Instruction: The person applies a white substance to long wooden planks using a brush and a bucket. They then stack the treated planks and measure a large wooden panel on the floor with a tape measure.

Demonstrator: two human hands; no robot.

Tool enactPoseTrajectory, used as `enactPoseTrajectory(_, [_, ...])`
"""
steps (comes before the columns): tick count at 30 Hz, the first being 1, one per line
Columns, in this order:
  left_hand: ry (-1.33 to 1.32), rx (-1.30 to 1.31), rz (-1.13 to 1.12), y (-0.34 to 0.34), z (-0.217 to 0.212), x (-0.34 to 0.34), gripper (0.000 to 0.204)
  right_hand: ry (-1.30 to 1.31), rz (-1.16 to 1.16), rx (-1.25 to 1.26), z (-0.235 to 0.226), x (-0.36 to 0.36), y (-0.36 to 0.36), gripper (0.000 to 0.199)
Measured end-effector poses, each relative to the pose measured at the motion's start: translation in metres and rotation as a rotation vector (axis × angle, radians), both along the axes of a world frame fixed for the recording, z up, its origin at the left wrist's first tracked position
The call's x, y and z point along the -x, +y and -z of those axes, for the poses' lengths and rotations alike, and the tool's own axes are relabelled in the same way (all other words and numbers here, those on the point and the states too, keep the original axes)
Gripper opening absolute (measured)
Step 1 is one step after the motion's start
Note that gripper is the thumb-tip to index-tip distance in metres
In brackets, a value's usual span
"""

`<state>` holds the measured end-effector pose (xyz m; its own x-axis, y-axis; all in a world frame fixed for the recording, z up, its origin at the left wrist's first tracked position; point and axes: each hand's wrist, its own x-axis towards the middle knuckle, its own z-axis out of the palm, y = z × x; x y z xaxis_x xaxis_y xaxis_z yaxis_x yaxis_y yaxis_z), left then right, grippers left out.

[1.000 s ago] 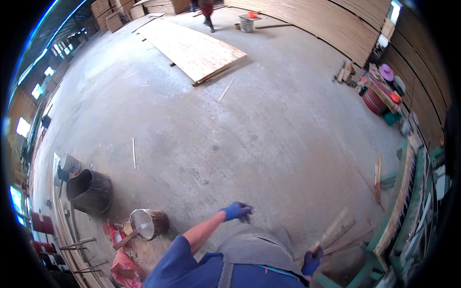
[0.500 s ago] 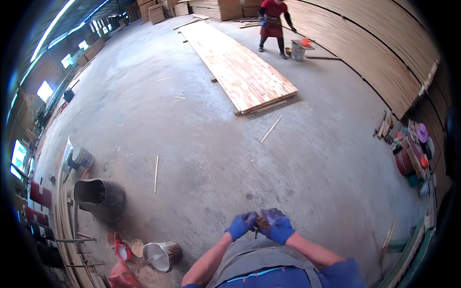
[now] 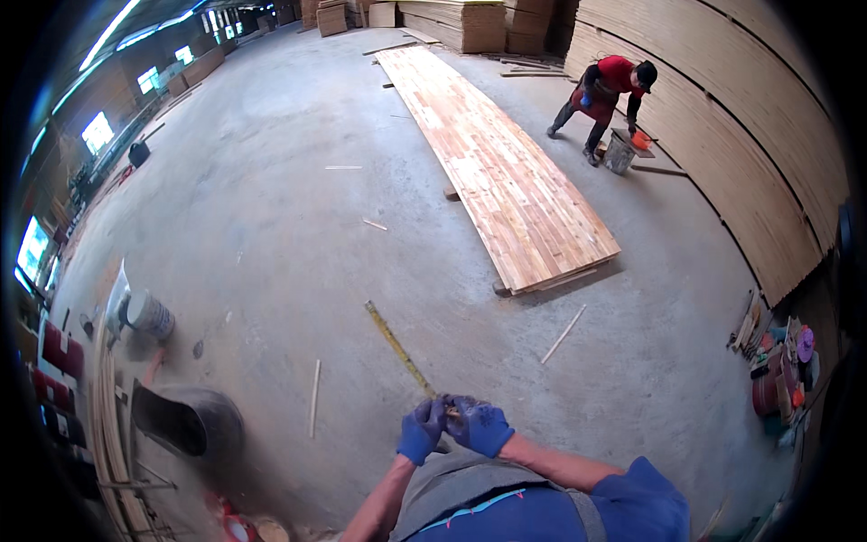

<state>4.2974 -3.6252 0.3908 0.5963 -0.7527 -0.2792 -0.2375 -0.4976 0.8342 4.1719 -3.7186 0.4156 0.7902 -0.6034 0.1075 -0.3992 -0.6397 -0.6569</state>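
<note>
In front of my body, a yellow tape measure [image 3: 398,351] has its blade drawn out, slanting forward and left above the floor. Its case is mostly hidden between my gloved fingers. My right hand [image 3: 480,425], in a blue glove, is closed around the case. Close against it, my left hand [image 3: 421,433], gloved too, has its fingers closed at the spot where the blade comes out. Farther off, a long panel of joined wood strips [image 3: 510,172] lies on low supports on the floor.
Beyond the panel a person [image 3: 610,95] in red bends over a grey bucket [image 3: 620,152] with an orange container on top. Tall board stacks [image 3: 722,135] line the right. A dark open drum [image 3: 212,423] and white bucket [image 3: 150,314] stand left. Thin wood strips [image 3: 314,397] lie about.
The yellow blade now reaches out from my hands; before, no blade showed. My view has shifted, with the panel lower and farther right. The other person has bent down over the bucket.
</note>
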Motion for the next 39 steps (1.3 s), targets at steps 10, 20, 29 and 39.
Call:
enactPoseTrajectory(10, [0.093, 0.345, -0.033, -0.298, -0.018, -0.319, 0.029, -0.041, 0.119, 0.081, -0.003, -0.332, -0.293, 0.027])
enactPoseTrajectory(20, [-0.207, 0.625, -0.484, -0.527, -0.058, -0.707, 0.024, 0.140, -0.249, 0.137, 0.015, -0.712, -0.553, 0.020])
enactPoseTrajectory(29, [0.439, 0.712, -0.490, -0.765, -0.070, -1.201, 0.032, 0.417, -0.068, 0.024, 0.097, -0.812, -0.818, 0.032])
enactPoseTrajectory(39, [0.444, -0.083, 0.076, -1.095, 0.058, -1.424, 0.059, 0.418, 0.344, -0.339, 0.104, -1.106, -1.138, 0.038])
